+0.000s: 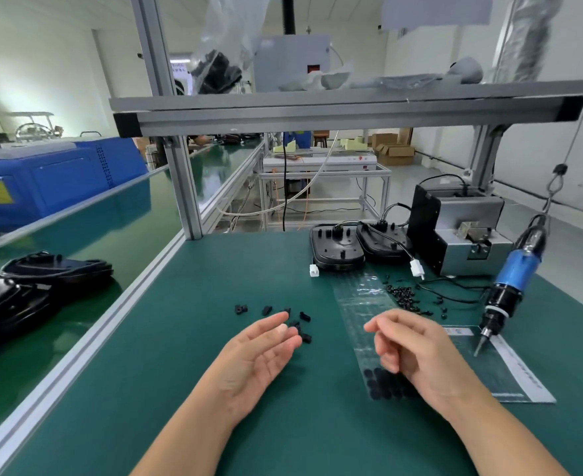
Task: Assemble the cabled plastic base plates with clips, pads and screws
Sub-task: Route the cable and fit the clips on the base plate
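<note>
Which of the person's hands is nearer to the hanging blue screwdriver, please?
The right hand. It hovers over the clear strip just left of the blue screwdriver, while the left hand lies farther left, by the black clips.

A green workbench (214, 389) is carrying small black clips (295, 322) lying scattered just beyond the left hand's fingers (283, 329), a clear strip of black pads (372, 338) running under the right hand's fingers (386, 333), loose screws (403, 295) and two cabled base plates (338, 247) lying farther out.

Mat (214, 389) open nr front, clips (300, 326) ahead, screwdriver (510, 286) blocks rt
</note>
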